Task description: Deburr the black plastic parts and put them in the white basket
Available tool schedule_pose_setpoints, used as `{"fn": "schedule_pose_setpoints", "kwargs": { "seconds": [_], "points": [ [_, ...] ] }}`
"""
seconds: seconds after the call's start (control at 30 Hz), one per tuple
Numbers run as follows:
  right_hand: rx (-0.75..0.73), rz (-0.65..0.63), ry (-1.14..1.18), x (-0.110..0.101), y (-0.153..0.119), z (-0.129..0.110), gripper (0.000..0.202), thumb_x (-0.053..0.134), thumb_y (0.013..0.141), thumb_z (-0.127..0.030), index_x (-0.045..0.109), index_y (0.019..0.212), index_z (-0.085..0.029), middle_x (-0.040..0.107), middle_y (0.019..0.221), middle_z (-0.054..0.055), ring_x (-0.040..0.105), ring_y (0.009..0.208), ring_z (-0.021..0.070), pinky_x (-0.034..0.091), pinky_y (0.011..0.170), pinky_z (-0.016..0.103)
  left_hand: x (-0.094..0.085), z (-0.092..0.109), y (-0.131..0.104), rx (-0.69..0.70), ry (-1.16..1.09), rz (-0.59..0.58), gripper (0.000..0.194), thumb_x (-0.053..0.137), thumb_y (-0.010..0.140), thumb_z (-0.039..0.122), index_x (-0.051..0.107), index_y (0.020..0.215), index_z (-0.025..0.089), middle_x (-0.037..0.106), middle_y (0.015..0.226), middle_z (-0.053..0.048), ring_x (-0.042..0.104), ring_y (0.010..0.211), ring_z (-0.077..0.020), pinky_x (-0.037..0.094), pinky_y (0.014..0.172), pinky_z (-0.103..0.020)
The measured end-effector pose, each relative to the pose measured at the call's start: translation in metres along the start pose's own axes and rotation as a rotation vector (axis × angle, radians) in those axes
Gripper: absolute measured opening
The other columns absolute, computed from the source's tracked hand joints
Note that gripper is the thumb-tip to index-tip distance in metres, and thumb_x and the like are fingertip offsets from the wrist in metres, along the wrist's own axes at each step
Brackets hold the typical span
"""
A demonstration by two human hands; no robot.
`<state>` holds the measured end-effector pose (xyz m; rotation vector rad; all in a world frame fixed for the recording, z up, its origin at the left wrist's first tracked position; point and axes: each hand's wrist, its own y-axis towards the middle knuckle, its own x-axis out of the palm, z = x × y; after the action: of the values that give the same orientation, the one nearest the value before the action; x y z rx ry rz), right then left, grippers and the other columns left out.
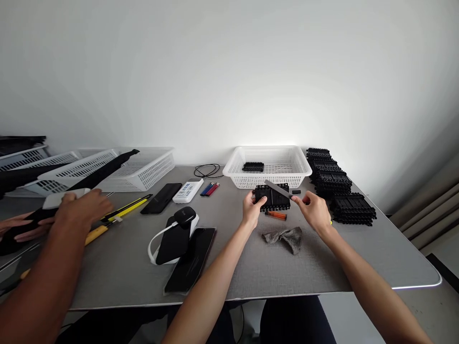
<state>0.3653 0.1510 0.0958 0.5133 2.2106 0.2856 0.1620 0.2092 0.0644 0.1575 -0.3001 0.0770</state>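
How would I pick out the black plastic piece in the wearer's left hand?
Find the rightmost white perforated plastic basket. On its near side, the left hand holds a black rectangular plastic piece with toothed edges. Unlike the similar black pieces stacked at right, it has the right hand's flat grey tool crossing over it.

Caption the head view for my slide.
Left hand holding a black part, right hand a flat grey tool, before a white basket.

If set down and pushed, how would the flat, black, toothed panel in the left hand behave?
Probably stiff: held at one side by the left hand, the panel shows no sag. Its flat shape should resist rolling.
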Motion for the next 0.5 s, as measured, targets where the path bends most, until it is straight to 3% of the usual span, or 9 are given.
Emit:
{"fn": "schedule_pose_setpoints", "kwargs": {
  "seconds": [0.1,0.33,0.5],
  "points": [
    [0.049,0.031,0.019,-0.0046,0.0044,0.0051,0.060,0.048,0.080,-0.078,0.043,0.059,-0.023,0.056,0.059,0.002,0.047,0.054,0.0158,0.024,0.048,0.027,-0.0027,0.0004,0.0018,0.007,0.005,0.015,0.037,0.081,0.059,0.030,0.064,0.089,0.018,0.071,0.080,-0.003,0.066,0.078,-0.0199,0.048,0.077,-0.031],
    [0.008,-0.063,0.050,0.0048,0.0002,0.0004,0.059,0.050,0.080,-0.077,0.042,0.059,-0.022,0.056,0.058,0.001,0.046,0.054,0.0150,0.024,0.047,0.026,0.0012,0.0014,-0.0017,-0.011,0.014,-0.024,0.038,0.081,0.057,0.029,0.065,0.090,0.017,0.071,0.077,-0.003,0.066,0.075,-0.0209,0.049,0.076,-0.033],
    [0.078,0.006,0.075,-0.0010,0.0063,0.0076,0.061,0.049,0.079,-0.079,0.040,0.058,-0.023,0.052,0.056,0.001,0.044,0.053,0.0146,0.025,0.047,0.026,-0.0035,0.0001,0.0015,0.010,0.011,-0.003,0.037,0.081,0.058,0.028,0.065,0.089,0.017,0.071,0.080,-0.003,0.065,0.077,-0.0189,0.048,0.078,-0.032]
  ]
}}
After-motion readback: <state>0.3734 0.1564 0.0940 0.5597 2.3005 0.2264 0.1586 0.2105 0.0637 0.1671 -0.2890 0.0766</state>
